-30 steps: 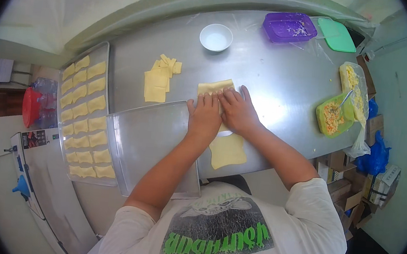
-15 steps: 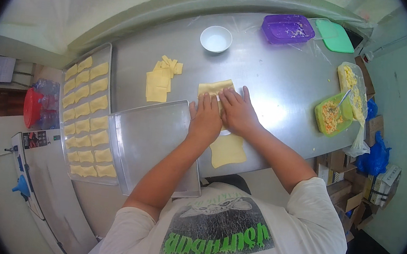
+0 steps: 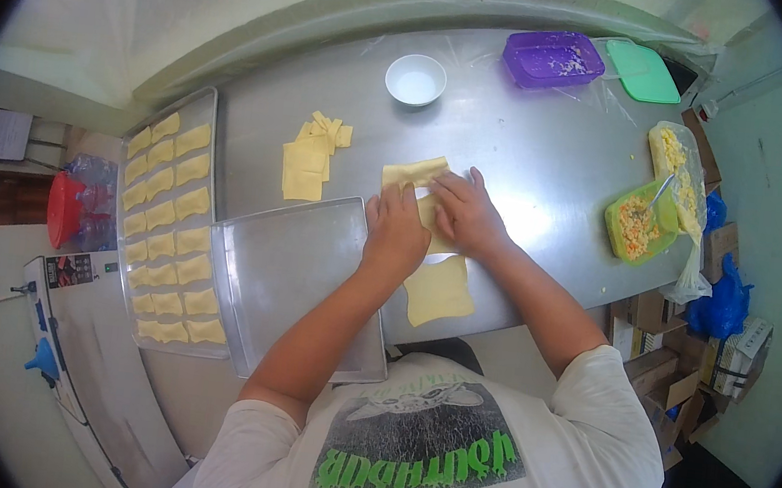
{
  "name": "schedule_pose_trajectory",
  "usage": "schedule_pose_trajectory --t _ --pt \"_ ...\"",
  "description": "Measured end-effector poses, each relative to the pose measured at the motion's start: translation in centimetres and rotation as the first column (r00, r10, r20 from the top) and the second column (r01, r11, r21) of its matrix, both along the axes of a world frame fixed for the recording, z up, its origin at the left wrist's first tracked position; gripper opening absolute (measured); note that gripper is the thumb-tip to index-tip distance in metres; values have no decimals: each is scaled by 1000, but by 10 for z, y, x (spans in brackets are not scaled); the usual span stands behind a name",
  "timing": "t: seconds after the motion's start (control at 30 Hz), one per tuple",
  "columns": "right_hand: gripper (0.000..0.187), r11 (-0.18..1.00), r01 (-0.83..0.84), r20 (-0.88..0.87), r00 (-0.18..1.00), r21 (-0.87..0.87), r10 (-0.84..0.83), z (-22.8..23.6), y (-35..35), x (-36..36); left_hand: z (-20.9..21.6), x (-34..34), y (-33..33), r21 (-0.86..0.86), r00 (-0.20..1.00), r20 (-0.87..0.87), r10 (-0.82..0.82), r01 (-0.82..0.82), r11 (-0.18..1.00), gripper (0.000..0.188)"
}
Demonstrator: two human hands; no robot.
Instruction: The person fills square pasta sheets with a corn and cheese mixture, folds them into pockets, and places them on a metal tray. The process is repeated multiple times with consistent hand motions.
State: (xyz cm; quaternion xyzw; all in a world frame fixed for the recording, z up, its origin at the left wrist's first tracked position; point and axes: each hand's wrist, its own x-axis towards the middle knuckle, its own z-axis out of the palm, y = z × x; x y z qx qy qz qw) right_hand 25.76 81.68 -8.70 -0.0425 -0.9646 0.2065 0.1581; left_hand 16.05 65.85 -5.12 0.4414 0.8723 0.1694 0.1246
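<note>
A pale yellow dough sheet [image 3: 415,169] lies on the steel table between my hands, its far edge showing beyond my fingertips. My left hand [image 3: 398,230] is closed, its bent fingers on the left part of that sheet. My right hand [image 3: 467,216] is closed too, with fingertips at the sheet's right side and the thumb tucked below. What lies under the fingers is hidden. Nearer to me is another dough sheet [image 3: 439,292], lying flat. A stack of dough squares and strips [image 3: 305,166] rests to the left of my hands.
At the left, a tray [image 3: 215,145] holds rows of dough parcels; a bare metal tray [image 3: 287,276] overlaps its side. A white bowl [image 3: 416,80], a purple container [image 3: 551,59] and a green lid [image 3: 642,72] stand far back. Right is a green tub [image 3: 638,256] of filling with a spoon.
My fingers, stretched flat over the dough before, are now bent and drawn in. My right hand has shifted slightly right, showing more dough between the hands.
</note>
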Motion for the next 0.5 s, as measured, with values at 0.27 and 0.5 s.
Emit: schedule_pose_trajectory --t 0.27,0.5 --pt "74 946 157 204 954 282 -219 32 0 -22 8 -18 4 -187 992 -123 -22 -1 982 84" --pt "85 935 65 454 861 348 -228 25 6 -26 14 -22 17 -346 999 -29 -15 4 938 92"
